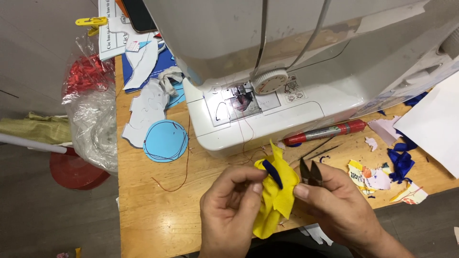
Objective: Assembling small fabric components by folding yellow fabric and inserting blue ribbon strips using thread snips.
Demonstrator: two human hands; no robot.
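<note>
My left hand (231, 205) pinches the left side of a yellow fabric piece (277, 196) that has a small dark blue strip (272, 173) sewn on it. My right hand (334, 200) holds the fabric's right edge with the thumb and also grips small black thread snips (310, 173), blades pointing up. Both hands hover over the front edge of the wooden table (153, 210), just in front of a white sewing machine (267, 91). A red thread (245, 138) runs from the machine's needle area down to the fabric.
A red marker (325, 132) lies by the machine's base. Blue and white scraps (397, 162) litter the right side. A light blue fabric circle (165, 140), grey cut shapes (146, 107) and papers lie at left. A clear plastic bag (93, 110) hangs off the table's left edge.
</note>
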